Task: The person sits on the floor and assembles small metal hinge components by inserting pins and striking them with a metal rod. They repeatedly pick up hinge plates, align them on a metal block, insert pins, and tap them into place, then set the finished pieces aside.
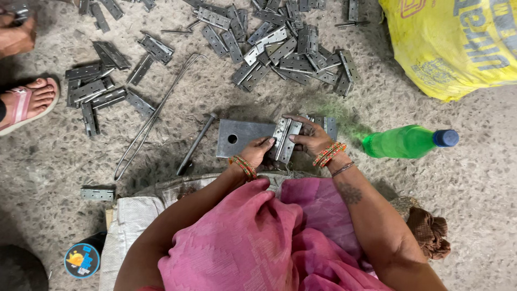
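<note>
- Gripping a metal hinge (pixel 284 141) at the middle of the concrete floor (pixel 474 183), both hands are seen from above; the hinge rests on the right end of a flat steel plate (pixel 242 137) with a round hole.
- The left hand (pixel 260 151) is closed on the hinge's lower left edge, fingers curled over it and thumb beneath.
- The right hand (pixel 311 139) is pressed on the hinge's right leaf, fingers held together and bent at the tips; a second hinge (pixel 327 126) lies just behind it.
- Orange and green bangles (pixel 329 154) are worn on both wrists, and pink cloth (pixel 258 237) covers the lap at the bottom edge.
- A heap of loose hinges (pixel 285 46) is spread toward the floor's top edge, with a smaller cluster (pixel 94 91) at the left.
- A steel rod (pixel 196 143) lies just left of the plate, and a bent wire loop (pixel 156 113) beyond it.
- A green plastic bottle (pixel 404 142) with a blue cap lies on its side to the right, near a yellow sack (pixel 452 48) in the top right corner.
- Another person's sandalled foot (pixel 27 103) is seen at the left edge.
</note>
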Available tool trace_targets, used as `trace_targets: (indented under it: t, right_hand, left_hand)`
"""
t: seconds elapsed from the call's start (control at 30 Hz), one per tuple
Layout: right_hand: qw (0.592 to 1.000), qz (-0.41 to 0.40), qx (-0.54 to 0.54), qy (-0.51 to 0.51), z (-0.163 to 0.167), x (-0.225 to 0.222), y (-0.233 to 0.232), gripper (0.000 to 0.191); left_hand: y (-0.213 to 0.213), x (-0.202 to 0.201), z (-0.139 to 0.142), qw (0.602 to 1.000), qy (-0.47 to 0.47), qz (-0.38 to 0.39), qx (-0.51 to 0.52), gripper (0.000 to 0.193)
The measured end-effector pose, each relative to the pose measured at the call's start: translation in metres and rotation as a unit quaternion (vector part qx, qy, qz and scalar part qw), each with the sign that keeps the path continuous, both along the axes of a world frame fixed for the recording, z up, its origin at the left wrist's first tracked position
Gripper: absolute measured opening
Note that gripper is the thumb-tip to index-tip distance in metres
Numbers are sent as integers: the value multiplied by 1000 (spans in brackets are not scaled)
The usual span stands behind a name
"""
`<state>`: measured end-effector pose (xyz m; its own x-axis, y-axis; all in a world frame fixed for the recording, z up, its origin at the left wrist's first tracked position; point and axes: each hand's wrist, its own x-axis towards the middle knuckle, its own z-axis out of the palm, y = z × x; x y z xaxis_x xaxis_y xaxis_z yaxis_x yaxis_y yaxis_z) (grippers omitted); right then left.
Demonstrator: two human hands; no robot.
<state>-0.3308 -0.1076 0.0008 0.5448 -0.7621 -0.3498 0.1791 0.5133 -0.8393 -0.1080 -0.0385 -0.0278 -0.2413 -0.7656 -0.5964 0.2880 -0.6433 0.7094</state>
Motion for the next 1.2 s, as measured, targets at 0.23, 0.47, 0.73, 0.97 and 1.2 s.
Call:
trace_targets:
  t: [0.23, 0.47, 0.73, 0.97, 1.2]
  right_hand:
    - [885, 61, -214, 408, 7, -45, -20, 66]
    - [823, -3, -233, 518, -9, -73, -38, 61]
    - [822, -64, -205, 527, -45, -78, -51, 53]
    - [822, -96, -227, 513, -53, -82, -52, 41]
    - [847, -75, -208, 484, -38, -64, -48, 36]
  left_hand:
    - [-24, -28, -23, 898, -303, -165, -274, 32]
    - [-68, 11, -20, 803, -497, -144, -295, 21]
    - [-122, 54, 2, 671, -636, -178, -336, 17]
    - [-168, 47, 3, 583, -701, -194, -361, 37]
    - [-188, 39, -9, 499, -761, -195, -367, 34]
